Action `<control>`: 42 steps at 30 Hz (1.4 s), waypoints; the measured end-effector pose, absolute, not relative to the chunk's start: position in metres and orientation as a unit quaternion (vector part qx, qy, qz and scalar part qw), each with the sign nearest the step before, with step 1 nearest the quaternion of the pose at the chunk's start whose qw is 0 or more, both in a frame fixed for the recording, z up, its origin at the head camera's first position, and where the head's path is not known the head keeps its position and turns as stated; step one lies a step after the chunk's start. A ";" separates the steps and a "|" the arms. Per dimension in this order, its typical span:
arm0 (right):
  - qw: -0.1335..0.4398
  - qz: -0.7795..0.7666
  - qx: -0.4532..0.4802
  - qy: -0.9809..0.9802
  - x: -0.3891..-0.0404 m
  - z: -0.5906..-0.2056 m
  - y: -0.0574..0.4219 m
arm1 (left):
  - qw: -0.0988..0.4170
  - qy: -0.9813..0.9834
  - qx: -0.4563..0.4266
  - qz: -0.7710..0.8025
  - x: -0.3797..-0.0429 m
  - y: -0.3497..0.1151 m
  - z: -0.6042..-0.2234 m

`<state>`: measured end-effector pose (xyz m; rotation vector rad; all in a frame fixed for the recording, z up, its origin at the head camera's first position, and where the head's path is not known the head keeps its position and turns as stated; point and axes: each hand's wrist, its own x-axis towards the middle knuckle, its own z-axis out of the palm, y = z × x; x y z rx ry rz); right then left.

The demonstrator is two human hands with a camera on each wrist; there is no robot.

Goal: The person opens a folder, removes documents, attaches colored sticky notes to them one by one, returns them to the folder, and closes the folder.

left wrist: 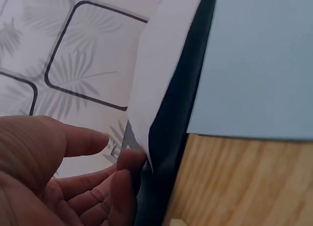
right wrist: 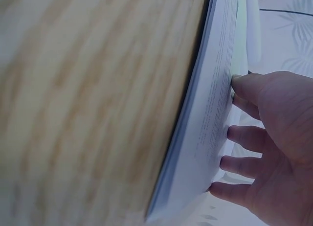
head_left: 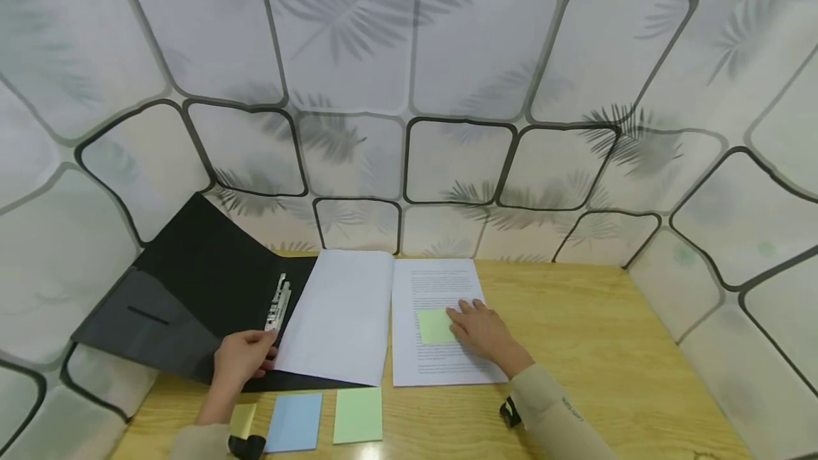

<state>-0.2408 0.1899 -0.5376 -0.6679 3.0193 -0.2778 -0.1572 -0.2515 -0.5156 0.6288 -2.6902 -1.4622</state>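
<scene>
A black folder (head_left: 192, 268) lies spread on the left, with a metal clip (head_left: 278, 304) along its spine. White blank sheets (head_left: 339, 311) cover its right side. My left hand (head_left: 241, 357) is at the clip's lower end, its fingertips by the sheets' edge; a gap shows between thumb and fingers in the left wrist view. To the right lies a stack of printed pages (head_left: 441, 368) bearing a pale green sticky note (head_left: 433, 326). My right hand (head_left: 486, 332) rests on these pages with fingers spread and slightly bent, fingertips touching the paper and the note's right edge.
Along the wooden table's (head_left: 575, 346) front lie a yellow pad (head_left: 243, 419), a blue pad (head_left: 295, 422) and a green pad (head_left: 358, 415) of sticky notes. A patterned cloth wall (head_left: 466, 162) rises behind the table and at both sides.
</scene>
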 end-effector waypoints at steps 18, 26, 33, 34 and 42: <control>0.008 -0.088 -0.221 0.971 -0.241 -0.535 0.191 | 0.002 -0.923 0.184 -0.337 -0.162 -0.232 -0.517; 0.006 -0.094 -0.221 0.971 -0.241 -0.537 0.192 | 0.021 -0.920 0.162 -0.356 -0.164 -0.228 -0.517; 0.001 -0.107 -0.222 0.969 -0.240 -0.537 0.192 | 0.009 -0.847 0.164 -0.506 -0.169 -0.225 -0.509; 0.002 -0.109 -0.222 0.969 -0.240 -0.537 0.192 | 0.004 -0.835 0.169 -0.524 -0.169 -0.225 -0.507; 0.010 -0.122 -0.222 0.967 -0.241 -0.535 0.193 | 0.029 -0.789 0.136 -0.599 -0.170 -0.209 -0.489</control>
